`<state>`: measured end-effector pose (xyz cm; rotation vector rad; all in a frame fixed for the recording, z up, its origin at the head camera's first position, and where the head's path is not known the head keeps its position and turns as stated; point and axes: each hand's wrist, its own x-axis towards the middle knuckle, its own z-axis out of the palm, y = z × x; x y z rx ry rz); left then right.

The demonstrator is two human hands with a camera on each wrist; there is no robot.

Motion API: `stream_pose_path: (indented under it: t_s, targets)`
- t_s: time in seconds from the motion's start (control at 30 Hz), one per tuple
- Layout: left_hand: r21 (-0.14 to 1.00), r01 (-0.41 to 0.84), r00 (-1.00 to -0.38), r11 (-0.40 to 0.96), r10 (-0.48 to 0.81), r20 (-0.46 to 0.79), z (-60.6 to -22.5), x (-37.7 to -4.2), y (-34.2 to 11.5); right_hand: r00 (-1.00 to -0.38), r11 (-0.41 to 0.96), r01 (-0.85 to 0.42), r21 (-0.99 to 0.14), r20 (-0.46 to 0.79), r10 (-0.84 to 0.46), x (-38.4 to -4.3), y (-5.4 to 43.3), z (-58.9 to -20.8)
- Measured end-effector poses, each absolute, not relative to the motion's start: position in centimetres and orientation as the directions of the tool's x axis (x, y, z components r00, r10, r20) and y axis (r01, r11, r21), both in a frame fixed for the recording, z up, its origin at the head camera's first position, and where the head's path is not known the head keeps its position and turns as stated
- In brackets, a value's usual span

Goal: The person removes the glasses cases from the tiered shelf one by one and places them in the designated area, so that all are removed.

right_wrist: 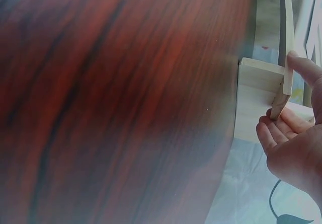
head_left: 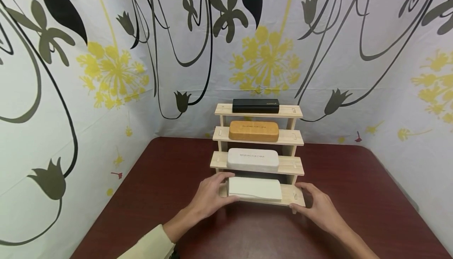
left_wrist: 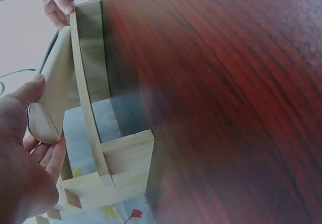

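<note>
A four-tier wooden display rack (head_left: 292, 166) stands on the table. On its lowest tier lies a cream glasses case with a flap (head_left: 254, 188). My left hand (head_left: 211, 196) holds this case by its left end, thumb at the front; the left wrist view shows the fingers curled about the end of the case (left_wrist: 54, 90). At the rack's right side, my right hand (head_left: 320, 207) grips the end of the lowest tier, with the thumb on its front edge and fingers behind. The right wrist view shows that hand (right_wrist: 297, 151) close on the wooden board (right_wrist: 288, 78).
A white case (head_left: 253, 160), an orange-brown case (head_left: 253, 131) and a black case (head_left: 255, 106) sit on the tiers above, one each. The dark red table (head_left: 170, 172) meets a flower-patterned cloth (head_left: 219, 78) at the back and sides.
</note>
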<state>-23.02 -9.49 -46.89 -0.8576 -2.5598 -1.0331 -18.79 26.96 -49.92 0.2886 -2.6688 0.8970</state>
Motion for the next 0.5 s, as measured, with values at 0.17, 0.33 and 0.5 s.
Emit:
stream_pose_path:
  t_s: [0.17, 0.33, 0.5]
  targets:
    - [0.519, 0.643, -0.764, 0.564, 0.428, 0.482, -46.6, -23.0, -9.6, -0.937, 0.787, -0.273, -0.554, 0.337, -0.088, -18.8, 26.9, -49.8]
    - [0.487, 0.674, -0.734, 0.556, 0.425, 0.53, -46.2, -23.0, -9.8, -0.939, 0.782, -0.273, -0.561, 0.331, -0.091, -18.8, 27.0, -49.8]
    - [0.453, 0.703, -0.702, 0.548, 0.434, 0.564, -45.7, -22.8, -10.0, -0.942, 0.784, -0.265, -0.561, 0.325, -0.086, -18.8, 26.9, -49.9]
